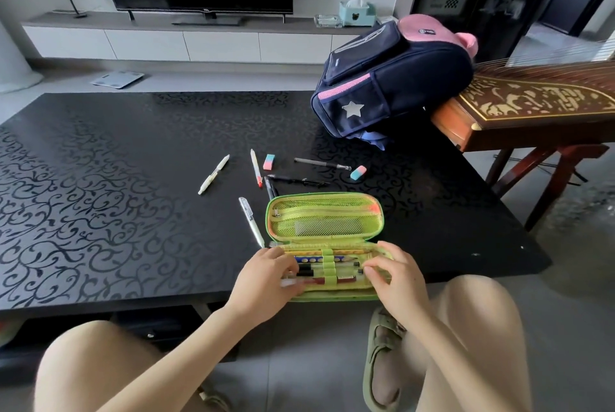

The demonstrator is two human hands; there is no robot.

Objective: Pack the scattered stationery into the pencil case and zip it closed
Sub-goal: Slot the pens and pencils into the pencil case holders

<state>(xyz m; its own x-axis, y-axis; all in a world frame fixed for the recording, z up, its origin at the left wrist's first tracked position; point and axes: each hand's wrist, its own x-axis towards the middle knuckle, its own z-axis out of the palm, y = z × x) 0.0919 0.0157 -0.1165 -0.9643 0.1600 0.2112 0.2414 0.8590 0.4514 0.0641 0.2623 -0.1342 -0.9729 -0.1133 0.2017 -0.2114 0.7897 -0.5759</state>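
Observation:
The green pencil case (324, 218) lies open at the black table's near edge, its mesh lid folded back. Several pens sit under elastic loops in its lower half. My left hand (266, 273) pinches a clear pen with a red inside at the case's left end. My right hand (396, 273) rests on the case's right end, fingertips on the same pen. Loose on the table are a white pen (214, 174), a pink-tipped pen (256, 167), a clear pen (251, 221), two black pens (322, 164) (298, 180), and two pink-and-blue erasers (269, 162) (358, 172).
A navy and pink backpack (389, 78) lies at the table's far right, leaning on a wooden zither (539, 102) on a stand. A TV cabinet (186, 40) runs along the back wall. My knees and a sandalled foot (382, 361) are below the table edge.

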